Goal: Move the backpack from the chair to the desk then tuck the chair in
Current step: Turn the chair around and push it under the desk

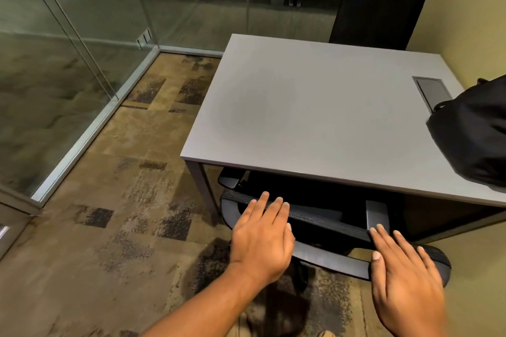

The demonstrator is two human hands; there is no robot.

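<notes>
Backpack (pixel 476 139) parked on tabletop (pixel 315 107) at 3 o'clock, clear of chair. Left hand (pixel 260 238), right hand (pixel 405 276) flat, fingers spread, apparently pressing chair (pixel 328 224) backrest top at 6 o'clock, seat tucked under.

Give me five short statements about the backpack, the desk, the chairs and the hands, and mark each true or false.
1. The backpack lies on the desk. True.
2. The near chair has its seat under the desk. True.
3. Both hands are closed into fists. False: the left hand and right hand are open and flat at the chair's backrest.
4. The backpack sits at the desk's left edge. False: it is at the right edge.
5. A second chair stands at the desk's far side. True.
</notes>
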